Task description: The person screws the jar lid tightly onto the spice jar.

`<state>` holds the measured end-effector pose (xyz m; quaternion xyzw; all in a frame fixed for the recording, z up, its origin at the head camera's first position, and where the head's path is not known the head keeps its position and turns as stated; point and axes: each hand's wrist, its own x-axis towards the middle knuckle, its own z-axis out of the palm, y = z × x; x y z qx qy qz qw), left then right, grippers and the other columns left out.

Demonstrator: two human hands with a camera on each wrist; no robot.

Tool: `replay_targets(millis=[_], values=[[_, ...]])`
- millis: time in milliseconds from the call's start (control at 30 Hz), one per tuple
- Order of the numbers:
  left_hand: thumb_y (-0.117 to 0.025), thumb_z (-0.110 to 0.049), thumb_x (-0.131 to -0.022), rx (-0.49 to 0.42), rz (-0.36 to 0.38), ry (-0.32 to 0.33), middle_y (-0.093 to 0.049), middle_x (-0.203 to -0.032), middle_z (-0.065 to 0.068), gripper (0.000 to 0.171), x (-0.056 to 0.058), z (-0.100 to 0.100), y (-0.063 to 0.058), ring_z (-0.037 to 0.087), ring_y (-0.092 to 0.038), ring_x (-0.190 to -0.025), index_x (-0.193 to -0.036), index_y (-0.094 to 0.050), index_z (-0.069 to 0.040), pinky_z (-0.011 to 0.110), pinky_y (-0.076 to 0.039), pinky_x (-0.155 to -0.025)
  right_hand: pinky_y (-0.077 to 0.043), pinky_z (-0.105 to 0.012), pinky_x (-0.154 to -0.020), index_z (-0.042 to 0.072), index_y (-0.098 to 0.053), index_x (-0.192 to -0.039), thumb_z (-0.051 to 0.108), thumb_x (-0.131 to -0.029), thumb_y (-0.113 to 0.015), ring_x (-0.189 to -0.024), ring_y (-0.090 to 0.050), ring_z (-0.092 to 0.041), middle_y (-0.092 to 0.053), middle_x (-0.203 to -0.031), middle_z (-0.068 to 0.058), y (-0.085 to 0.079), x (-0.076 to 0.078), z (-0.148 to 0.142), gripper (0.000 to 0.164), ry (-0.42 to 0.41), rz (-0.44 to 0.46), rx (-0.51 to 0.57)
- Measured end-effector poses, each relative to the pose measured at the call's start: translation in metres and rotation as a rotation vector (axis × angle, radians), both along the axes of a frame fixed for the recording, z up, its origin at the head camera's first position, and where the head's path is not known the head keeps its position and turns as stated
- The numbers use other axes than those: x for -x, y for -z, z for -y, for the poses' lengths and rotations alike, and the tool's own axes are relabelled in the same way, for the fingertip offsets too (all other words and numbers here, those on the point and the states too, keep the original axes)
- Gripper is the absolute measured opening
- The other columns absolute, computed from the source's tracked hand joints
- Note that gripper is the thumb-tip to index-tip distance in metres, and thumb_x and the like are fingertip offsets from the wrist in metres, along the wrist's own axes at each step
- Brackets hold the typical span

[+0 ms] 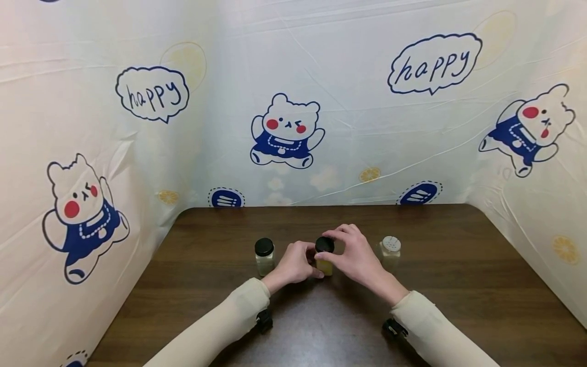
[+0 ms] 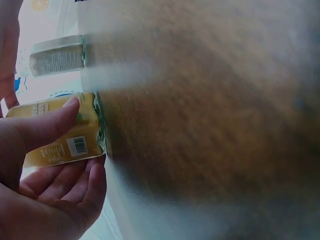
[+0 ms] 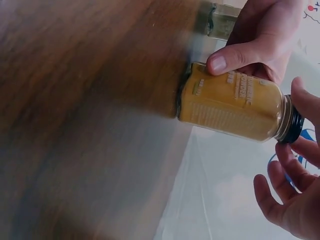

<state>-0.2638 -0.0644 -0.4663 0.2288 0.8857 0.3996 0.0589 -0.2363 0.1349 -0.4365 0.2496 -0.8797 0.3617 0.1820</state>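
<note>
A square glass spice jar (image 1: pixel 324 268) of yellow powder stands upright on the table between both hands. White print and a barcode show on its body in the wrist views. My left hand (image 1: pixel 295 264) grips the lower body from the left, its thumb on the near side and its fingers partly hidden behind. From the right, my right hand (image 1: pixel 355 254) holds the black lid (image 3: pixel 294 122) between thumb and fingers, while the other fingers curl loosely beside it. The lid sits on the jar's neck.
Left of the hands stands a jar with a black lid (image 1: pixel 264 248). To the right is another jar (image 1: pixel 391 251) with a pale, perforated top. All stand on the dark wooden table (image 1: pixel 330 326), with a printed cloth (image 1: pixel 357 132) hanging around its back and sides.
</note>
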Motion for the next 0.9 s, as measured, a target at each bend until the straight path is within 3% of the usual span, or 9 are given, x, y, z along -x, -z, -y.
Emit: replay_targets(millis=[100,233,433,700,900], values=[[-0.098,-0.011,-0.074,-0.003,0.012,0.000,-0.067,-0.078,-0.007,0.031,-0.001,0.001,0.000,0.010,-0.059,-0.070,-0.096,-0.076,-0.015,0.029,-0.049,-0.067,-0.051,-0.048,-0.090,0.014,-0.074,-0.128,0.034,-0.084,-0.092,-0.113,-0.056,-0.022,-0.066,-0.119,0.000,0.002,0.001,-0.003,0.052,-0.052,0.044,0.027],[-0.098,-0.011,-0.074,-0.008,0.028,0.000,-0.069,-0.081,-0.008,0.033,-0.001,0.000,0.000,0.010,-0.062,-0.072,-0.099,-0.077,-0.013,0.031,-0.052,-0.069,-0.049,-0.056,-0.100,0.015,-0.063,-0.144,0.024,-0.097,-0.080,-0.131,-0.053,-0.026,-0.061,-0.142,-0.003,0.006,0.003,-0.012,0.051,-0.205,0.175,0.136],[-0.098,-0.010,-0.073,-0.008,0.026,-0.003,-0.071,-0.084,-0.007,0.037,0.000,0.000,0.000,0.009,-0.064,-0.075,-0.103,-0.078,-0.011,0.031,-0.053,-0.072,-0.042,-0.066,-0.105,0.007,-0.058,-0.149,0.003,-0.103,-0.066,-0.132,-0.055,-0.034,-0.056,-0.150,-0.015,0.006,0.008,-0.021,0.047,-0.414,0.329,0.300],[-0.098,-0.009,-0.072,-0.012,0.030,-0.008,-0.073,-0.086,-0.007,0.038,0.000,0.000,0.000,0.008,-0.065,-0.076,-0.104,-0.078,-0.010,0.032,-0.054,-0.073,-0.047,-0.054,-0.103,0.005,-0.062,-0.145,-0.003,-0.102,-0.062,-0.134,-0.054,-0.034,-0.057,-0.149,-0.013,0.004,0.010,-0.023,0.044,-0.430,0.349,0.302],[-0.099,-0.009,-0.070,-0.016,0.015,-0.011,-0.073,-0.085,-0.006,0.039,0.001,0.000,0.001,0.009,-0.066,-0.076,-0.104,-0.078,-0.010,0.031,-0.054,-0.073,-0.048,-0.053,-0.103,0.005,-0.064,-0.144,-0.003,-0.102,-0.063,-0.137,-0.051,-0.033,-0.058,-0.149,-0.012,0.005,0.010,-0.023,0.043,-0.418,0.346,0.291]])
